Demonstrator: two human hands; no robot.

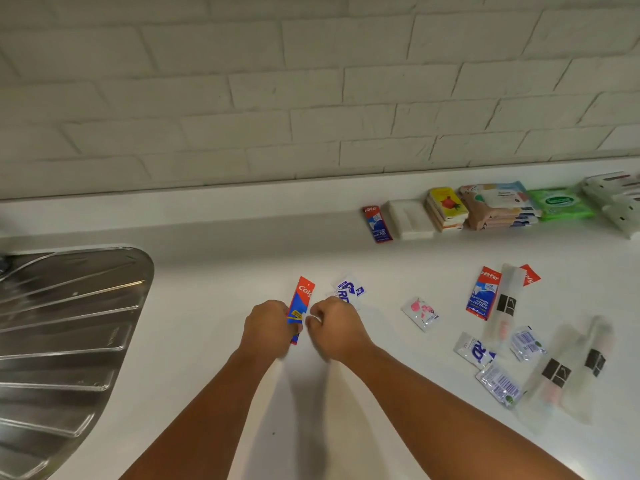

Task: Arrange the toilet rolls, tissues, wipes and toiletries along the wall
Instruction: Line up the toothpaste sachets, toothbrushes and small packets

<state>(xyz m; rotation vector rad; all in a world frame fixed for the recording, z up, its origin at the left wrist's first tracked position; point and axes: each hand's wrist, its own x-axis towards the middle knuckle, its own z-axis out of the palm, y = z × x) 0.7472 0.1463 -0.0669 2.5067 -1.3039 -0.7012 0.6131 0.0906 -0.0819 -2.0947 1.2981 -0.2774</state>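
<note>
You are getting a single wide-angle view, riding on the person's head and looking forward and down over both forearms. The left hand (268, 327) and right hand (337, 329) are sitting close below the lens, near the middle of the picture. Beyond the hands the view is facing the brick wall (311, 88); left of them it is catching the steel drainer (65, 327), and the counter (214, 393) is spreading out to their right.
</note>
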